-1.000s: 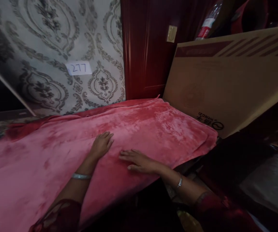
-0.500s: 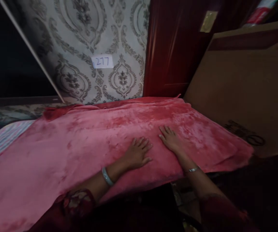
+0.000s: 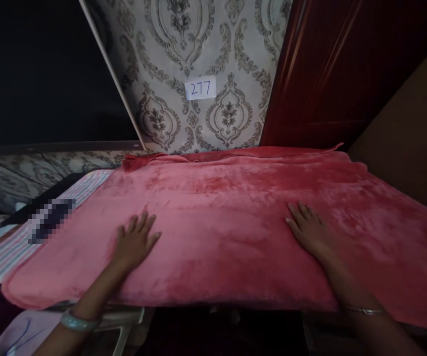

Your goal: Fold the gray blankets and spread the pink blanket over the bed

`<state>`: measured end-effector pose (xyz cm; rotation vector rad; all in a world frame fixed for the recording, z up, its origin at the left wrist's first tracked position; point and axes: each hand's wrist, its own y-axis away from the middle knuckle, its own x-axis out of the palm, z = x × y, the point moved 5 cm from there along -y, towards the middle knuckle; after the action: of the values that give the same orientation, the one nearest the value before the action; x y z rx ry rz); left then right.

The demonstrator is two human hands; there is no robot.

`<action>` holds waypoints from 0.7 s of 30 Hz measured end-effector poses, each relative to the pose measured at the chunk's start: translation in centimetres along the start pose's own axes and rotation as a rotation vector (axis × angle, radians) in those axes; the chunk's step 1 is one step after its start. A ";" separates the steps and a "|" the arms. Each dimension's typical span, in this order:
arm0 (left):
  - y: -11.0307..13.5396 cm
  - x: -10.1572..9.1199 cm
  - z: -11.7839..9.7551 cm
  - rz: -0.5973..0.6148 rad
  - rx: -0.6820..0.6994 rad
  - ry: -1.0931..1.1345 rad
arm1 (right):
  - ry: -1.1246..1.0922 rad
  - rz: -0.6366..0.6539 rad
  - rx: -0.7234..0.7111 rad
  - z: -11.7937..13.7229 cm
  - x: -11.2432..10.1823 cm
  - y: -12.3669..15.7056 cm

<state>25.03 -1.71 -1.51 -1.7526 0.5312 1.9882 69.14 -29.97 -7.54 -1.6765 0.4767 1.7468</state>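
Observation:
A plush red blanket [image 3: 220,217] lies spread over a raised surface in front of me. My left hand [image 3: 136,241] rests flat on it at the left, fingers spread and open. My right hand [image 3: 308,230] lies flat on it at the right, fingers also stretched out. The two hands are wide apart and hold nothing. Each wrist wears a bangle.
Patterned wallpaper with a paper label reading 277 [image 3: 200,88] stands behind the blanket. A dark red wooden door [image 3: 332,74] is at the back right, and a brown cardboard box [image 3: 413,133] leans at the far right. Striped cloth [image 3: 16,242] shows under the blanket's left end.
Both hands have slid apart across the blanket, the left going left and the right going right. The view has swung to the left, so the cardboard box has nearly left the frame.

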 end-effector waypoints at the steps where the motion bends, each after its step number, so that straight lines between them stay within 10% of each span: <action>1: 0.1 -0.3 1.3 -0.016 -0.071 -0.020 | 0.000 0.001 0.003 -0.1 0.1 0.0; 5: -1.6 -2.1 -1.2 -0.071 -0.003 0.033 | 0.002 0.065 0.029 -0.1 -0.3 -0.7; 11: -5.5 -4.8 -20.9 -0.040 0.713 0.239 | -0.011 0.051 -0.063 4.3 -2.9 -3.9; 14: -6.2 -4.5 -27.9 -0.124 0.839 0.296 | 0.013 -0.003 -0.115 6.9 -2.0 -4.6; 17: -7.0 -2.9 -29.3 -0.168 0.827 0.310 | 0.029 -0.050 -0.136 7.8 -0.2 -4.4; 21: -8.5 -1.2 -22.4 -0.178 0.657 0.288 | 0.038 -0.076 -0.169 7.0 1.2 -4.2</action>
<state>48.36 -7.09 -3.11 -1.5835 0.9555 1.2412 66.85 -22.02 -7.21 -1.8229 0.2853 1.7434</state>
